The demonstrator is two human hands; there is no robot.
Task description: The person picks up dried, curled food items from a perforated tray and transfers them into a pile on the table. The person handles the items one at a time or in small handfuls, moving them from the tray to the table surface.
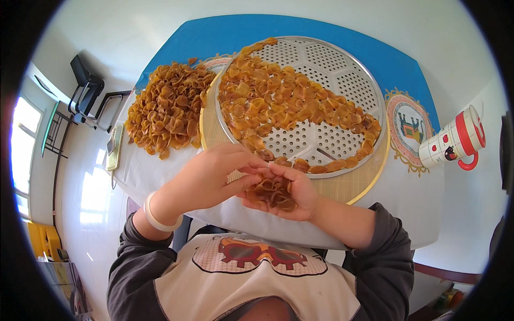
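Palm up at the table's front edge, my right hand [299, 192] cups a small heap of thin, dried brown slices [275, 194]. My left hand [217, 172], with a pale bangle at its wrist, reaches over to it. Its thumb and fingertips meet the right hand's fingers beside the heap; whether a slice is pinched there I cannot tell. Just beyond both hands is a round perforated metal tray [291, 140]. Orange-brown slices [277, 96] cover its left side, a broad band across its middle and its near rim. Bare holes show above and below that band.
Left of the tray lies a large pile of slices [168, 108]. Under the tray sits a round woven mat [335, 188]. A white and red handled cup [449, 140] stands at the right, near an elephant-printed medallion [409, 122]. A yellowish pouch [115, 148] lies at the left edge.
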